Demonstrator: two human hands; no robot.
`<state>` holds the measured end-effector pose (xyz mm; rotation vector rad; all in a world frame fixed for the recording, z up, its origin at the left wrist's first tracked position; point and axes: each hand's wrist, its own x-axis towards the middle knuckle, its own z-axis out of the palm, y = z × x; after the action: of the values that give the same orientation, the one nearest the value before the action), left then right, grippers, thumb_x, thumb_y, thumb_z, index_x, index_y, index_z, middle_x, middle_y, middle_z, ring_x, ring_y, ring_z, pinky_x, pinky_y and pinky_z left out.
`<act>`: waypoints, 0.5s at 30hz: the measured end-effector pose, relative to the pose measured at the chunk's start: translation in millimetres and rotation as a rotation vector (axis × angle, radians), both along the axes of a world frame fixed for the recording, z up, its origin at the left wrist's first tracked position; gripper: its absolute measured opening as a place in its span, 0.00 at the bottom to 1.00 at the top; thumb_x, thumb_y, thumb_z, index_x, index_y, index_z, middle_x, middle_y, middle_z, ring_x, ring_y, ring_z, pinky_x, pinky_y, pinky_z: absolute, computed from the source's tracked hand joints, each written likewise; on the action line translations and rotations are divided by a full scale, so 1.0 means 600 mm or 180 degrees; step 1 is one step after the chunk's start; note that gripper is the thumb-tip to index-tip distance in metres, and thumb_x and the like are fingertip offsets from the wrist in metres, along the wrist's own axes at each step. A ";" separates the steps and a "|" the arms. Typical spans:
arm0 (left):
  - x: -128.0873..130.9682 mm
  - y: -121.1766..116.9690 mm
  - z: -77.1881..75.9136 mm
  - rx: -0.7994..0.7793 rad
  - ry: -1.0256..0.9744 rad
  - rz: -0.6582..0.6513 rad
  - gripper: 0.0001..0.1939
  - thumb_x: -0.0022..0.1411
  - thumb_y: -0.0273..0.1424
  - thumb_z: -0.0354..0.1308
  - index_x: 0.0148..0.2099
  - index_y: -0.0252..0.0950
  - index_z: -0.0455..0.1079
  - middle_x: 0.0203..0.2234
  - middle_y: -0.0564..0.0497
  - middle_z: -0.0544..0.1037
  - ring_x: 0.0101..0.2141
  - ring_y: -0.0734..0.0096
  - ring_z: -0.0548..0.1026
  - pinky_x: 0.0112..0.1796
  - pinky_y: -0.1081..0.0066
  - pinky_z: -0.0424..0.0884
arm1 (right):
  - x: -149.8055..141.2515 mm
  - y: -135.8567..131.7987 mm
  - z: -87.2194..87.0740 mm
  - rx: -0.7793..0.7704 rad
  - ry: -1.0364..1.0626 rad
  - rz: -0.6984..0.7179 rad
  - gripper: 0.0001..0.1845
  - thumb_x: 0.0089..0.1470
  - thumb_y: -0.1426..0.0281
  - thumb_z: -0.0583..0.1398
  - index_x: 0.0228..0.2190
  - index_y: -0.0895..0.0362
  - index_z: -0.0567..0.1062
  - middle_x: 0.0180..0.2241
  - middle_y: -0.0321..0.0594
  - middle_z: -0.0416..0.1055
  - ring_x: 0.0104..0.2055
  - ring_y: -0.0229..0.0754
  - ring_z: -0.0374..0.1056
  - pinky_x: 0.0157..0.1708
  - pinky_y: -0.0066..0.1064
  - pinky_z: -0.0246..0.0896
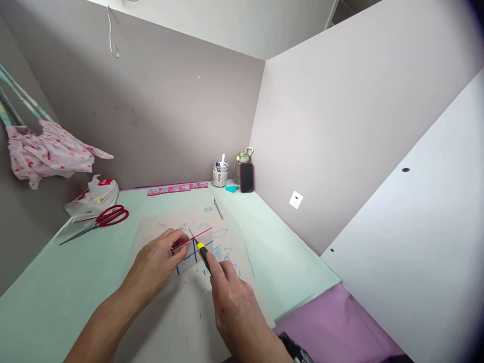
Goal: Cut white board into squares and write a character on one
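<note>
My left hand [159, 256] pinches the left end of a small white board piece [186, 263] with a red top edge and dark blue lines on its face. The piece is held tilted on edge. My right hand [234, 297] is wrapped round the yellow-and-black handle of a craft knife [203, 250]. Its thin blade crosses the red edge near my left fingertips; how deep it sits in the board I cannot tell. Below both hands lies a greyish sheet [145, 234] with blue pen marks.
Red-handled scissors [112, 216] lie at the left by a white plastic bag [99, 197]. A slim silver knife [218, 209] lies beyond my hands. Along the back are a strip of pink lettered pieces [177, 189], a pen cup [220, 175], a bottle [237, 171] and a phone [247, 178].
</note>
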<state>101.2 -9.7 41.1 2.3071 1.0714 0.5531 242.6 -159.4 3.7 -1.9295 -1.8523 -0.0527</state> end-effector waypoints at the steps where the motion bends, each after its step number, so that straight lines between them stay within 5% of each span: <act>1: 0.001 0.000 0.001 0.0006 0.0009 0.0007 0.10 0.66 0.40 0.48 0.39 0.44 0.68 0.36 0.56 0.73 0.34 0.66 0.71 0.37 0.66 0.64 | -0.001 0.000 0.005 -0.0076 0.0007 -0.0005 0.38 0.58 0.84 0.48 0.68 0.58 0.49 0.43 0.51 0.70 0.33 0.47 0.72 0.28 0.36 0.73; 15: 0.004 -0.003 0.001 0.0037 0.0014 0.0009 0.10 0.66 0.40 0.48 0.37 0.43 0.67 0.34 0.56 0.72 0.33 0.68 0.70 0.35 0.66 0.64 | -0.003 -0.010 0.053 -0.0682 -0.0037 -0.0066 0.41 0.54 0.88 0.47 0.68 0.60 0.49 0.45 0.52 0.71 0.38 0.51 0.73 0.36 0.44 0.73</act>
<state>103.4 -11.4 41.8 2.3182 1.0765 0.5569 240.7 -165.2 35.4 -2.0942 -1.9126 0.1338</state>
